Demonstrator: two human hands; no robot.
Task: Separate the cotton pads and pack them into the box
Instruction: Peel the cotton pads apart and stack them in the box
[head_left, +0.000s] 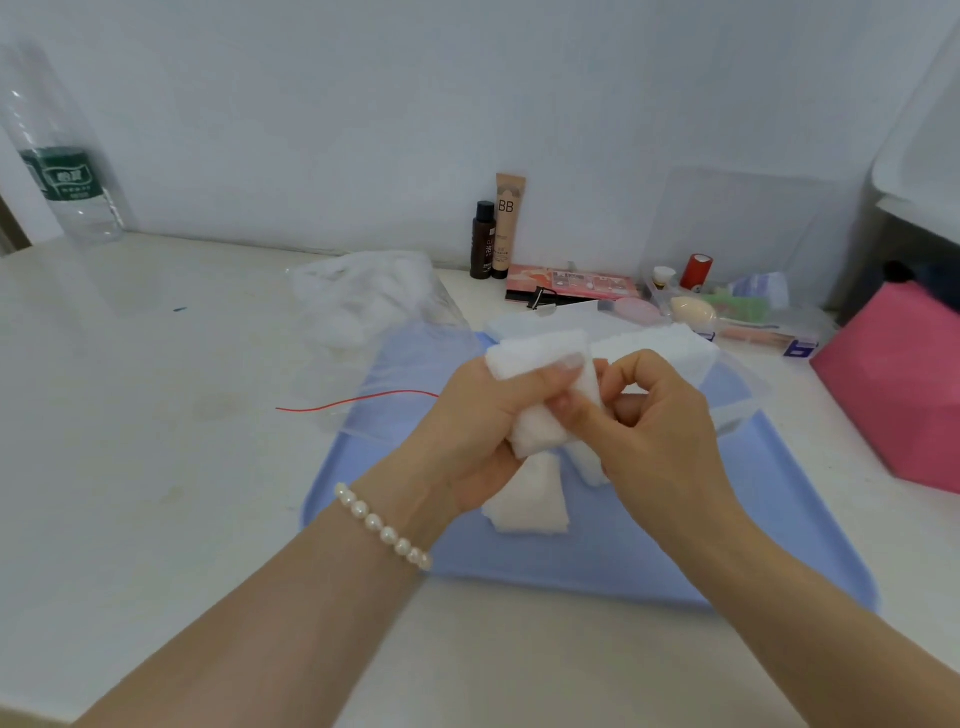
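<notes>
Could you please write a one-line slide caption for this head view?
Both hands, left and right, peel a stack of cotton pads apart above a blue tray.

"BB" on beige tube, water bottle green label unreadable

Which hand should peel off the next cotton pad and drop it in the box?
Right, probably. The left hand grips the stack of cotton pads, steadying it. The right hand pinches at the stack's edge and is on the side nearer the clear box, so it seems better placed.
</notes>
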